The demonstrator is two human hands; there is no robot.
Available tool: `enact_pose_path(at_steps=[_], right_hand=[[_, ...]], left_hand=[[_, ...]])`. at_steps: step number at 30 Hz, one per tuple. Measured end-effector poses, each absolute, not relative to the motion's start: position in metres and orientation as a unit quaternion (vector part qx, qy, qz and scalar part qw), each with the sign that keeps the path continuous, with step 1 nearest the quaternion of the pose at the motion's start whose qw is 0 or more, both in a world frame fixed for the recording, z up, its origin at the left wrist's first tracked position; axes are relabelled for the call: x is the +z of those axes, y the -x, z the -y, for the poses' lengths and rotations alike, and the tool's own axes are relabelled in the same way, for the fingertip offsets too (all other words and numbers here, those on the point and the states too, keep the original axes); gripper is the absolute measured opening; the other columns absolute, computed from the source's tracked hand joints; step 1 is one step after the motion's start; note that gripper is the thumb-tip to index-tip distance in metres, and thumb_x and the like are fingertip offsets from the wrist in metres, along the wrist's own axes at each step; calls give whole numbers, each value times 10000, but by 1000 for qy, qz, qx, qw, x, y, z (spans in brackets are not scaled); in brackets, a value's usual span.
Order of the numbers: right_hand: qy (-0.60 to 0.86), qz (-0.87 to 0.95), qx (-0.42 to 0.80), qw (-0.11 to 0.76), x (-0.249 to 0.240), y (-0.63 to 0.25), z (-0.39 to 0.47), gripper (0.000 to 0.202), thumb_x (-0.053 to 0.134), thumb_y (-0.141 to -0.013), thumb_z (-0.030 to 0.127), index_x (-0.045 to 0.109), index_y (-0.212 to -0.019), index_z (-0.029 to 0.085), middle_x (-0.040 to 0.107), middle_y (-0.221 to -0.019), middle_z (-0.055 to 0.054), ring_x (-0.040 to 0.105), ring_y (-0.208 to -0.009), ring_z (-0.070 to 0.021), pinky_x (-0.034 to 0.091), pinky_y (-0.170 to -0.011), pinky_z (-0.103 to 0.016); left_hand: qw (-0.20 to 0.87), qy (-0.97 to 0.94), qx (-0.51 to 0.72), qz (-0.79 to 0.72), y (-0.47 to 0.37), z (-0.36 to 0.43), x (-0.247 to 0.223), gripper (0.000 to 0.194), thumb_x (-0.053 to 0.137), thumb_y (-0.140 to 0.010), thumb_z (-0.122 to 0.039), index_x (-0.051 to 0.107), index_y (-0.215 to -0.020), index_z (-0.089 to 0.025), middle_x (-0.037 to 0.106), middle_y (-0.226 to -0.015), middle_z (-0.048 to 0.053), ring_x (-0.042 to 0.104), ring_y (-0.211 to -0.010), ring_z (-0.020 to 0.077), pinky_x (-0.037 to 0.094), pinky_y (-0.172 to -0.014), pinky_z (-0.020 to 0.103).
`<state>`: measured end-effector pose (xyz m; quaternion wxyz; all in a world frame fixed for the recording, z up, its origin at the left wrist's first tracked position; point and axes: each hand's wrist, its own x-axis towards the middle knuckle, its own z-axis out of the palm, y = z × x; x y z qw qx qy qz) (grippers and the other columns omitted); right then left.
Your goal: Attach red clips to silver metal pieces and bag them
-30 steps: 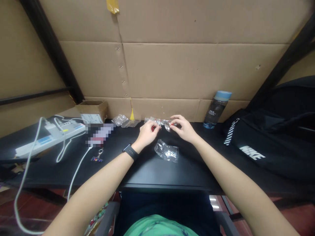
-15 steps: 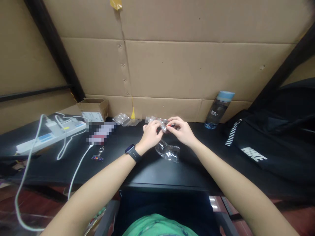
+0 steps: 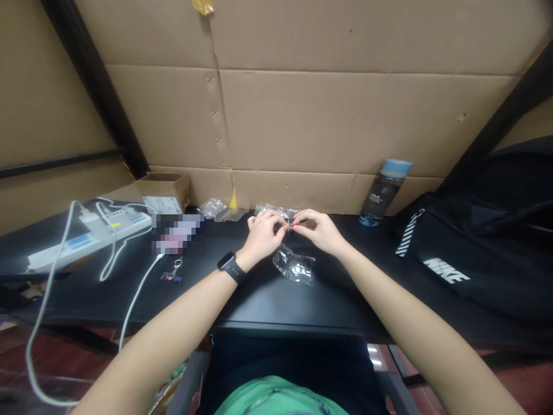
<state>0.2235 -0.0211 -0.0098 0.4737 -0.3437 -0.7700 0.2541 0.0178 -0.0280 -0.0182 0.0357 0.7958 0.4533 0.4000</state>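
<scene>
A small silver, disc-like piece with red bits [image 3: 290, 225] is pinched between my two hands above the black desk. My left hand [image 3: 263, 235], below a black watch [image 3: 231, 266], grips its left side with closed fingers. From the right, my right hand [image 3: 320, 231] pinches the other side between thumb and fingertips. The fingers cover much of the piece, and its kind cannot be made out. Crumpled clear plastic wrap [image 3: 295, 266] lies on the desk just below the hands. More clear plastic packaging [image 3: 271, 208] lies behind them, partly hidden.
At the left are a power strip [image 3: 90, 239] with white cables, a blurred phone-like object [image 3: 179, 233], a keychain [image 3: 171, 278] and a cardboard box [image 3: 166, 187]. Clear plastic bags [image 3: 213, 208] lie near the wall. A bottle [image 3: 382, 196] and black bag [image 3: 470, 259] are right.
The silver piece has turned and now appears narrower, nearly edge-on. My left hand has shifted slightly left, and the right fingers have drawn closer around the piece.
</scene>
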Motion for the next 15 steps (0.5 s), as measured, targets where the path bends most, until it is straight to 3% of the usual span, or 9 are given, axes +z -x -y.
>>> enact_pose_path(at_steps=[5, 8, 12, 15], right_hand=[[381, 720, 369, 448, -12, -220, 25, 276, 763, -843, 417, 670, -951, 182, 682, -1142, -86, 745, -844, -214, 666, -606, -309], [378, 706, 401, 444, -12, -219, 26, 327, 765, -835, 411, 645, -1059, 205, 663, -1147, -77, 740, -885, -222, 675, -562, -294], [362, 705, 411, 450, -13, -218, 27, 482, 747, -850, 380, 615, -1305, 289, 594, -1254, -72, 724, -904, -200, 700, -608, -336], [350, 709, 419, 445, -15, -216, 27, 371, 729, -873, 382, 721, -1227, 271, 565, -1278, -80, 704, -998, -224, 709, -728, -387]], left_hand=[[29, -803, 390, -450, -17, 27, -19, 99, 622, -930, -268, 699, -875, -241, 703, -1117, 36, 567, -1161, 264, 326, -970, 439], [29, -804, 385, -452, -17, 27, -19, 114, 626, -934, -287, 707, -866, -245, 698, -1118, 43, 549, -1184, 280, 320, -986, 450], [27, -804, 385, -453, -17, 26, -21, 133, 625, -940, -309, 718, -866, -249, 694, -1112, 45, 537, -1191, 284, 316, -992, 457], [25, -803, 385, -453, -17, 25, -22, 127, 625, -935, -297, 717, -863, -247, 693, -1088, 39, 548, -1154, 272, 318, -985, 454]])
